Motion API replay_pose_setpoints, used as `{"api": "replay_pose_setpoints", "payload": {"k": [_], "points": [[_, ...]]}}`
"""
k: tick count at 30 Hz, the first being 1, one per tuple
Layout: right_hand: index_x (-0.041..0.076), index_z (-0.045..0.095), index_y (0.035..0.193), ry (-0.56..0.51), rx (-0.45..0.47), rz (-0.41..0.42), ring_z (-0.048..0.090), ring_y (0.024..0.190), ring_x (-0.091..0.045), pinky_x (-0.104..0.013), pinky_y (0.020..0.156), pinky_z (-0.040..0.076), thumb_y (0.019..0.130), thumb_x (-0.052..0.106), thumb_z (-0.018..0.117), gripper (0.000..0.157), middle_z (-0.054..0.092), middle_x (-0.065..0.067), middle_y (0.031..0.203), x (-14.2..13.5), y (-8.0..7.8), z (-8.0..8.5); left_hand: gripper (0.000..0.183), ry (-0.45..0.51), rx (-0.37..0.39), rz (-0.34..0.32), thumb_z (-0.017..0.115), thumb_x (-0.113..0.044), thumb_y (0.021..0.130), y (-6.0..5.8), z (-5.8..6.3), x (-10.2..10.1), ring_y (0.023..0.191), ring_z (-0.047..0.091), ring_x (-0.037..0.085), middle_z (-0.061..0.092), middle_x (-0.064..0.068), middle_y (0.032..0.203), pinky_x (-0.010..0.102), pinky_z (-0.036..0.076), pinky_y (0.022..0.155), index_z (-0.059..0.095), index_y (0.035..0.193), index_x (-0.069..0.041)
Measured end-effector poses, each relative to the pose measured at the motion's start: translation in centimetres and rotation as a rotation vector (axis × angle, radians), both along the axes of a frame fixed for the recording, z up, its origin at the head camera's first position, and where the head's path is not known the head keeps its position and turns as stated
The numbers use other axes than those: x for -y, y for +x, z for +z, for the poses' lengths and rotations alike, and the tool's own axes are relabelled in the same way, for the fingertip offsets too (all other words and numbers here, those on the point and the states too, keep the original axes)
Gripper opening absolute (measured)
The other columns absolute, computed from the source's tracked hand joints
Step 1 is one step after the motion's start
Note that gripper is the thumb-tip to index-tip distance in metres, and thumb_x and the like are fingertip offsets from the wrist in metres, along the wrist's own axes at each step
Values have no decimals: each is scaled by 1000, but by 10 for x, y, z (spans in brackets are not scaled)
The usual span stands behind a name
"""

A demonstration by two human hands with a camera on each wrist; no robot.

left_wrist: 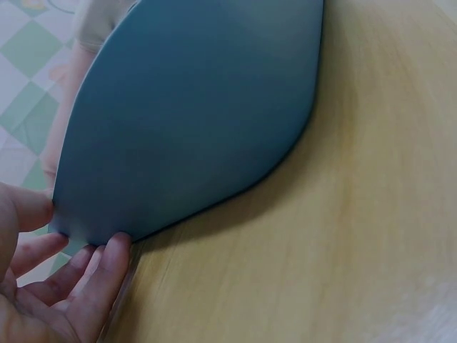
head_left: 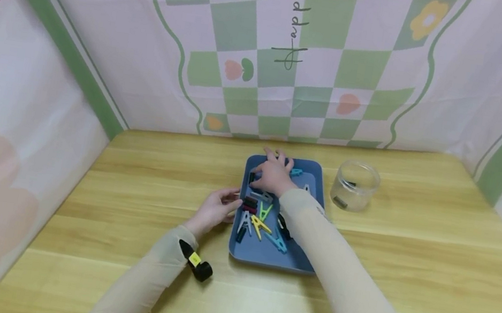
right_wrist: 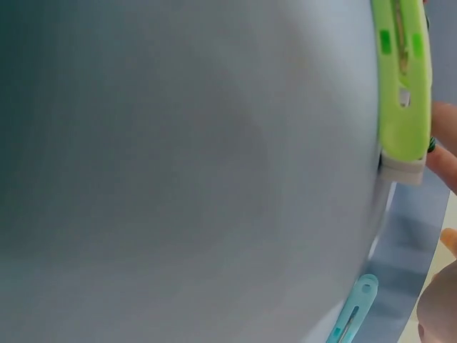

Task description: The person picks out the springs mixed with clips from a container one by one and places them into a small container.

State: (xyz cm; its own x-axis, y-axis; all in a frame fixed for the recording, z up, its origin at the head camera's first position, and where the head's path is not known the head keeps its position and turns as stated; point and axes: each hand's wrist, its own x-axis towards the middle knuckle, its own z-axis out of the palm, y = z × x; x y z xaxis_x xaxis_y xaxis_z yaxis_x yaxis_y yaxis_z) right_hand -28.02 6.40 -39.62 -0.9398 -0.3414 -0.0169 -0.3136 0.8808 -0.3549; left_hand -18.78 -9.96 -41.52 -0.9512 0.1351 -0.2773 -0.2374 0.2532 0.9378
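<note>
A blue tray (head_left: 211, 250) sits on the table, holding plastic clips and small black ribbed pieces. My left hand (head_left: 216, 208) is at its left wall, and in the left wrist view the fingertips touch the tray's outside (left_wrist: 186, 107). Inside the far left corner is my right hand (head_left: 273, 175), fingers spread, with thumb and forefinger close to a small black piece (head_left: 251, 178). Whether they touch it is not clear. Close by lie a grey clip (head_left: 264, 196), black ribbed pieces (head_left: 251, 201) and a green clip (head_left: 265, 211), also large in the right wrist view (right_wrist: 403, 107).
A clear round jar (head_left: 356, 186) with a few small dark pieces in it stands right of the tray. Yellow (head_left: 260, 225) and blue clips (head_left: 277, 240) lie near the tray's front. A printed cloth (head_left: 316, 79) hangs behind the wooden table (head_left: 150, 179).
</note>
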Motion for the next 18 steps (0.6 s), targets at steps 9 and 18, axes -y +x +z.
{"api": "replay_pose_setpoints", "payload": {"k": [9,18], "points": [[17,73,109,-33,-12,5,9,140,-42,-65,110,5,79,33,75,33,19,-11,157,-1,0,-1,44,-7,9,13,56,-13,95,0,-1,-1,115,55,29,53,17,130,34,59,82,47,138,-9],[14,71,112,-149,10,7,7,140,-43,-64,108,5,81,33,74,36,19,-12,157,-4,0,5,44,-10,-1,9,56,-13,95,0,-1,0,114,55,29,53,17,130,34,59,81,47,138,-9]]}}
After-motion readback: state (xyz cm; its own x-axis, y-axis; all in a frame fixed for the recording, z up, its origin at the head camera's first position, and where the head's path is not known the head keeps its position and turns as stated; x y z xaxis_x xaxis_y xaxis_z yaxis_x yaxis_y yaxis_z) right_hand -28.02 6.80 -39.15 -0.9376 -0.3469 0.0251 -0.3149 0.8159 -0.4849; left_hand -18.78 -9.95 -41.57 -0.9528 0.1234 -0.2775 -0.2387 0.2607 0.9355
